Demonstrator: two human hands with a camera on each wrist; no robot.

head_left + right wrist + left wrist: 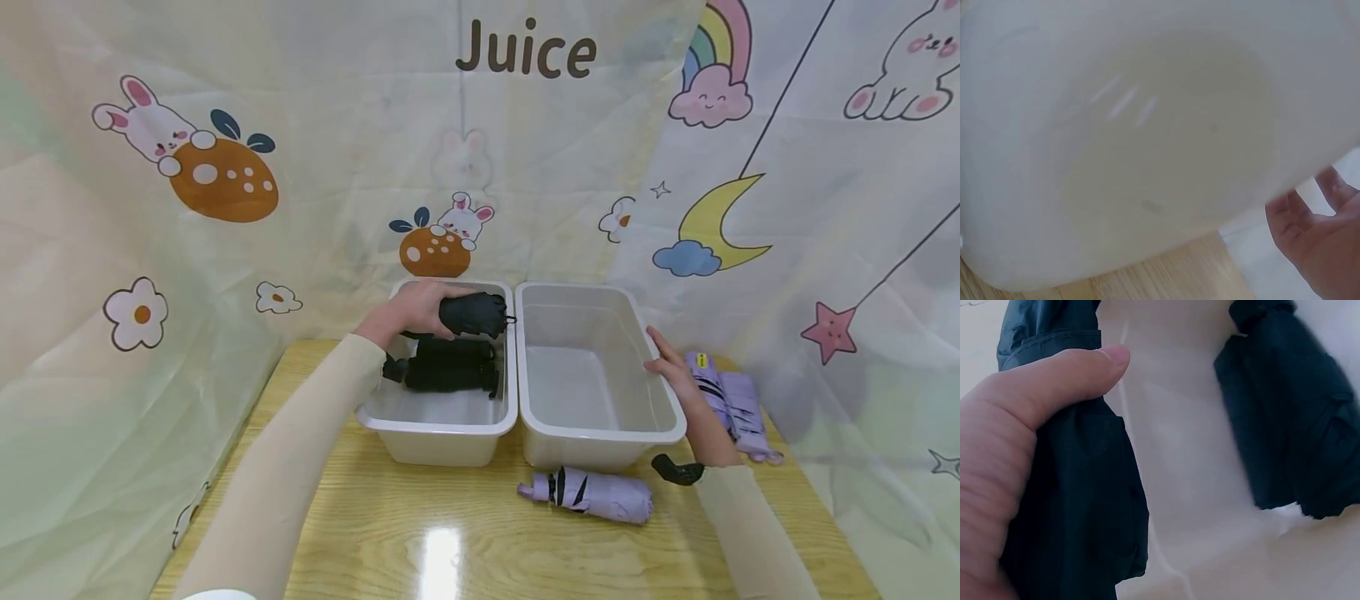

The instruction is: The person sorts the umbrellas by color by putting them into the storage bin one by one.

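Observation:
My left hand [417, 310] grips a folded black umbrella [474, 315] over the back of the left white bin [438, 429]; its thumb lies across the fabric in the left wrist view. Below it, more folded black umbrellas [450, 371] lie side by side on the bin's floor. My right hand [678, 379] holds the right-hand rim of the right white bin [600, 435], with the thumb at the rim. Nothing lies inside that bin. In the right wrist view, the fingers [1282, 222] meet the bin's edge.
A folded lavender umbrella [600, 495] lies on the wooden table [375, 525] in front of the right bin. Two more lavender umbrellas [742, 408] lie right of it, beside my right forearm. A printed cloth [337, 167] hangs behind and along the sides.

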